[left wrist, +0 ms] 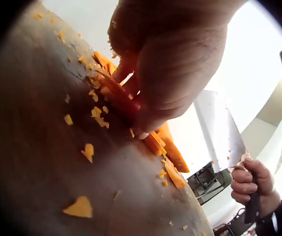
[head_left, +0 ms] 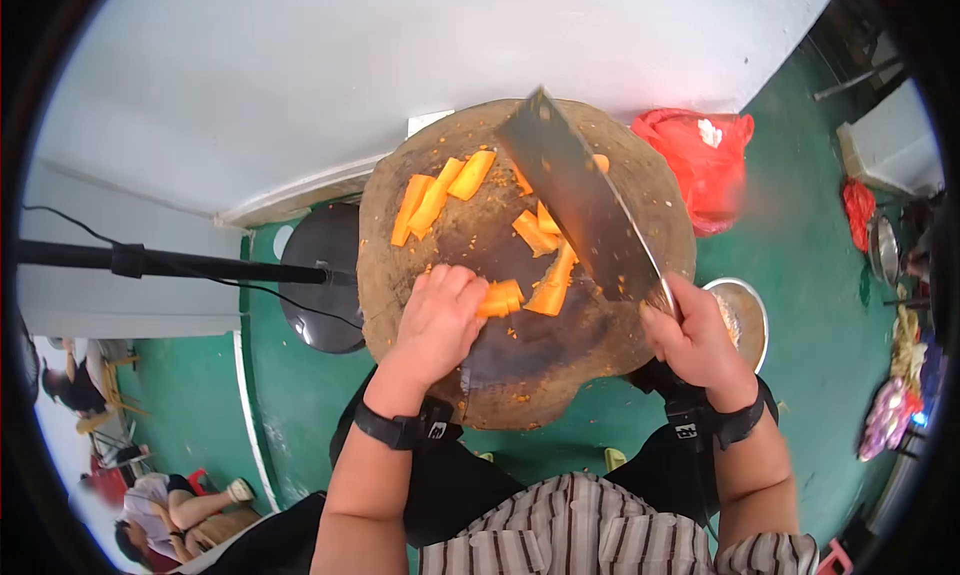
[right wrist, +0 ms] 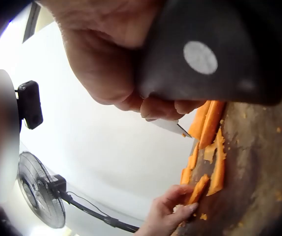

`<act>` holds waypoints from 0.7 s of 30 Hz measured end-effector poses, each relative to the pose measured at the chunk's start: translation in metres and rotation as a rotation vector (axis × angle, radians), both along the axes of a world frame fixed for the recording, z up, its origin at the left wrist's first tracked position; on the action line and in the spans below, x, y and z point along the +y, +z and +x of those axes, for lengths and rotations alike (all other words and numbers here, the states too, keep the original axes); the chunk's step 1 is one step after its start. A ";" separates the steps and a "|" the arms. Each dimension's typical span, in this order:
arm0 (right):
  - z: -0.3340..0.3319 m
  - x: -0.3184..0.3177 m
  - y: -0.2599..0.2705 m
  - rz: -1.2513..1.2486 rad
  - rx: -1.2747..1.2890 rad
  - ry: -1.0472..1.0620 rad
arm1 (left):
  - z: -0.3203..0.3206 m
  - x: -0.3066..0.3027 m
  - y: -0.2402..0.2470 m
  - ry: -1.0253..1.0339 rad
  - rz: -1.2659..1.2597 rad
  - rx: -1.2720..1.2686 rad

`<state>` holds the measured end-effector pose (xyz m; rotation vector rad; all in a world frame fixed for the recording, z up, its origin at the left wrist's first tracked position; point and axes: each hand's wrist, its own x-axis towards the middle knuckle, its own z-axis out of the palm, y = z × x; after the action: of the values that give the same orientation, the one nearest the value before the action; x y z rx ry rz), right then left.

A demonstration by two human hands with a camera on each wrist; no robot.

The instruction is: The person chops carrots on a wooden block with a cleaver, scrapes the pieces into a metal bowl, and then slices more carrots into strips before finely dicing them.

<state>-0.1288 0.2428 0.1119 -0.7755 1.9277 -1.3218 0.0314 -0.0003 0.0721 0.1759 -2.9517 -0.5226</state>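
Observation:
My right hand grips the dark handle of a broad cleaver, its blade angled up and left above the round wooden chopping block. The left hand holds a cut piece of carrot against the wood, thumb and fingers around it in the left wrist view. Just right of that piece lies a longer carrot chunk. Several carrot lengths rest at the block's far left, and others lie partly hidden behind the blade. Small carrot crumbs are scattered over the wood.
A red plastic bag sits beyond the block's right side, above a metal bowl on the green floor. To the left stands a black pole on a round base. A pale wall rises behind.

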 end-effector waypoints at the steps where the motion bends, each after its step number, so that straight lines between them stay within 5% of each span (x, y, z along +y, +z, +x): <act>1: -0.002 0.004 0.003 0.013 0.010 0.014 | 0.006 0.000 0.001 -0.045 0.004 -0.051; 3: -0.004 0.012 0.012 0.180 0.337 0.178 | 0.017 0.000 0.003 -0.052 0.023 -0.038; 7: 0.001 0.029 0.025 0.325 0.445 0.359 | 0.029 -0.001 -0.002 -0.078 0.007 0.056; 13: 0.018 0.047 0.025 0.421 0.376 0.367 | 0.039 0.000 -0.016 -0.063 0.004 0.210; 21: 0.023 0.000 0.011 0.288 0.660 0.375 | 0.045 0.017 -0.020 0.005 -0.142 0.297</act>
<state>-0.1060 0.2428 0.1229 -1.4601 2.2380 -0.5743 0.0760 0.0169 0.0525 0.0824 -2.6832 -0.3059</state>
